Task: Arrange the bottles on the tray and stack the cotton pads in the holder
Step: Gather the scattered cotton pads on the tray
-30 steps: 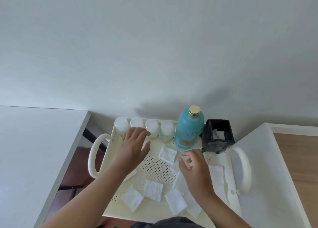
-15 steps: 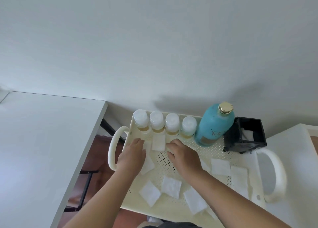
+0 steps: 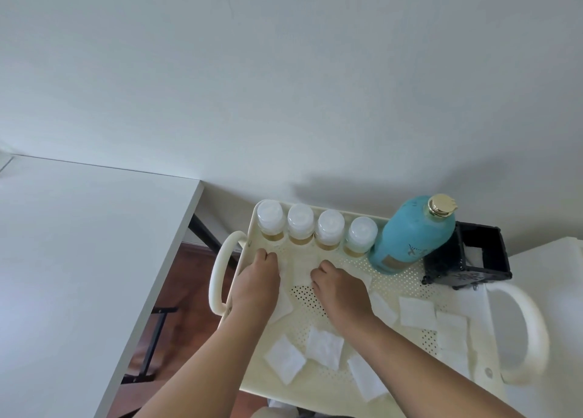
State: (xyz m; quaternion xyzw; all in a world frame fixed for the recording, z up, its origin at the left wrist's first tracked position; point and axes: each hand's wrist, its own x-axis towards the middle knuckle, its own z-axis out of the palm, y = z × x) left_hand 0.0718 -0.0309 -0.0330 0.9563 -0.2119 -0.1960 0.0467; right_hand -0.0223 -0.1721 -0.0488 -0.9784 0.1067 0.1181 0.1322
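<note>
Resting against a white wall (image 3: pixel 284 86), the perforated tray (image 3: pixel 410 278) bears both hands (image 3: pixel 257 283) (image 3: pixel 342 289), grips unclear.

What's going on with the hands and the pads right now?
Left hand and right hand flat on pads by the small bottles. Loose pads across tray. Holder unblocked.

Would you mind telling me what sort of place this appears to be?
Probably a home or studio room: a plain white wall, a white table over wood flooring, and a perforated cream tray of toiletries.
</note>
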